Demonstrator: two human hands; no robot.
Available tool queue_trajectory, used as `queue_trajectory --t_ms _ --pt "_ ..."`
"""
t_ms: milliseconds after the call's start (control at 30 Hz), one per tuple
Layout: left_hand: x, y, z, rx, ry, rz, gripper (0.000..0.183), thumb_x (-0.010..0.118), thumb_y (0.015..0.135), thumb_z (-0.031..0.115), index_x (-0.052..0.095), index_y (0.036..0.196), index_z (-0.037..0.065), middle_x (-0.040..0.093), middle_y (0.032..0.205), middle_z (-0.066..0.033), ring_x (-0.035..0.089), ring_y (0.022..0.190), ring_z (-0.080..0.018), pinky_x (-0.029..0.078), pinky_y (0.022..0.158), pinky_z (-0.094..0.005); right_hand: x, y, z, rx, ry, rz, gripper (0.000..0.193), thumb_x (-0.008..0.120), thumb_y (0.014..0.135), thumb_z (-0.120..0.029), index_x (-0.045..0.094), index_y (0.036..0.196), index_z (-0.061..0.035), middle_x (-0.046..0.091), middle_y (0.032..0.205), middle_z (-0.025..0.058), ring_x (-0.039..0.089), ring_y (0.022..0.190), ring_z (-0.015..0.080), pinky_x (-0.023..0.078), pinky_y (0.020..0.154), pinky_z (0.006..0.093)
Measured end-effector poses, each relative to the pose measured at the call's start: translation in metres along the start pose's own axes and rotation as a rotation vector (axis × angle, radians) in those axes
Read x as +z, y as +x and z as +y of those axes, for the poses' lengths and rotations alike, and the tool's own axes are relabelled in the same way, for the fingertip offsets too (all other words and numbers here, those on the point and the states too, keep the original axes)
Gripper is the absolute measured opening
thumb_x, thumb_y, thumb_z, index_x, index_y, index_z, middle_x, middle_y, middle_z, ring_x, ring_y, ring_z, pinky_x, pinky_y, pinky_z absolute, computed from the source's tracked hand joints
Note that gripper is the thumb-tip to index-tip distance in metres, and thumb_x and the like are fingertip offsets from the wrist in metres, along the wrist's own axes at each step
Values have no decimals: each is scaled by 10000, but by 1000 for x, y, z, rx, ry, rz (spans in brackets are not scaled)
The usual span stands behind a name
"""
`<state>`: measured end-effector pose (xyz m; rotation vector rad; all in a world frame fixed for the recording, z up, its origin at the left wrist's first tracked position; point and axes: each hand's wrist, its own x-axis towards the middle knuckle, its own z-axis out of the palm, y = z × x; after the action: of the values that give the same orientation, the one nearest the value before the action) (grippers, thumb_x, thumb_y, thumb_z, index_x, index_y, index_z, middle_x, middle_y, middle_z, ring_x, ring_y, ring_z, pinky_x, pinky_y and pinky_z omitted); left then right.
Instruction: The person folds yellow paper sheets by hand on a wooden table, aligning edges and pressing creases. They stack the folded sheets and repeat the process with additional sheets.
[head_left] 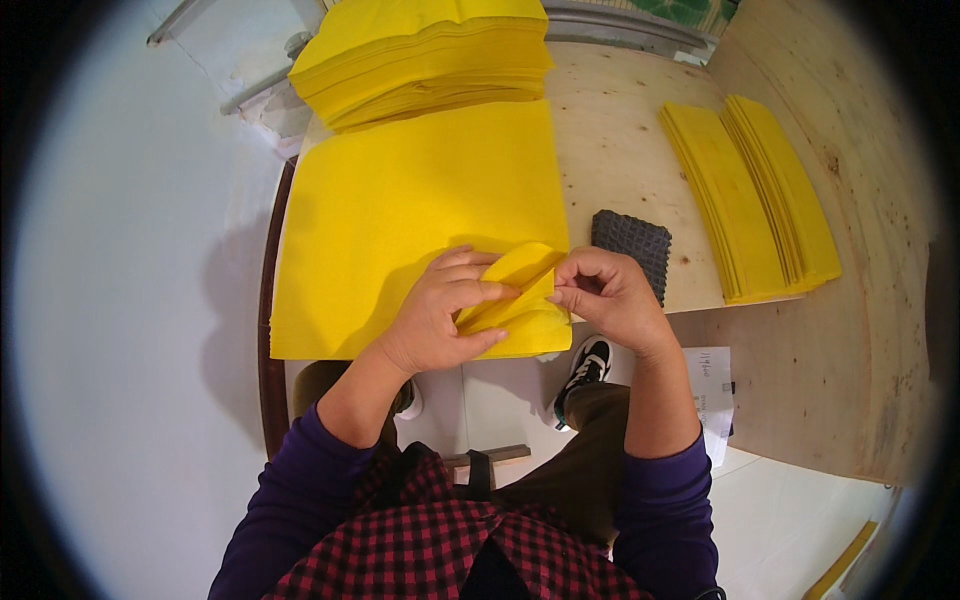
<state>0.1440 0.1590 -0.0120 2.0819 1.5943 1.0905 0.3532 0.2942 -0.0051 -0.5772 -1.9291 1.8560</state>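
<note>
A stack of flat yellow cloth sheets [400, 200] lies on the wooden table in front of me. At its near right corner, a yellow cloth sheet [520, 265] is lifted and folded over on itself. My left hand [445, 305] holds this folded part, with the thumb below and the fingers along its upper left side. My right hand [605, 295] pinches the right edge of the fold between thumb and fingers. How many layers are caught in the fold, I cannot tell.
Behind the sheets rises a taller yellow cloth pile [420, 65]. A dark grey textured pad [635, 245] lies right of my right hand. Two bundles of folded yellow cloth [735, 200] rest farther right, near an upright plywood board [840, 150]. A white wall [130, 300] stands at left.
</note>
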Motion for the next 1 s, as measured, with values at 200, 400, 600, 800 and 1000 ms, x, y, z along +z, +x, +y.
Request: queue_trajectory --t_ms 200,400,600,800,1000 --pt "1 -1 -1 -12 -22 36 291 716 747 130 710 1034 83 677 1007 -122 575 1115 -316 365 1050 -491 4 -2 2 -19 63 27 71 691 868 -33 633 846 0 563 745 -53 481 679 24 416 596 193" --pt "-1 5 -1 40 -52 20 198 658 757 81 664 934 -9 658 957 -171 598 1012 -375 415 982 -474 3 -6 -5 31 154 -20 277 676 912 -146 608 1150 -22 590 746 -23 578 678 59 495 613 211" --pt "-2 7 3 72 -77 30 189 647 757 73 654 921 -21 650 951 -186 593 1002 -387 425 956 -464 -7 -15 -15 147 47 -152 477 611 954 -315 519 1327 -33 599 829 12 626 684 92 498 559 201" --pt "-3 6 6 71 -63 17 250 719 721 127 665 928 -3 649 970 -172 587 1042 -369 411 978 -467 0 -11 -13 45 151 -114 546 619 935 -397 516 1334 -39 607 944 30 645 754 107 498 566 198" --pt "1 3 2 19 -29 33 192 741 707 83 652 855 -3 640 921 -175 592 1027 -379 414 986 -475 -2 -15 -16 -17 250 -68 394 700 885 -178 578 1230 -33 617 916 14 575 720 86 473 627 210"
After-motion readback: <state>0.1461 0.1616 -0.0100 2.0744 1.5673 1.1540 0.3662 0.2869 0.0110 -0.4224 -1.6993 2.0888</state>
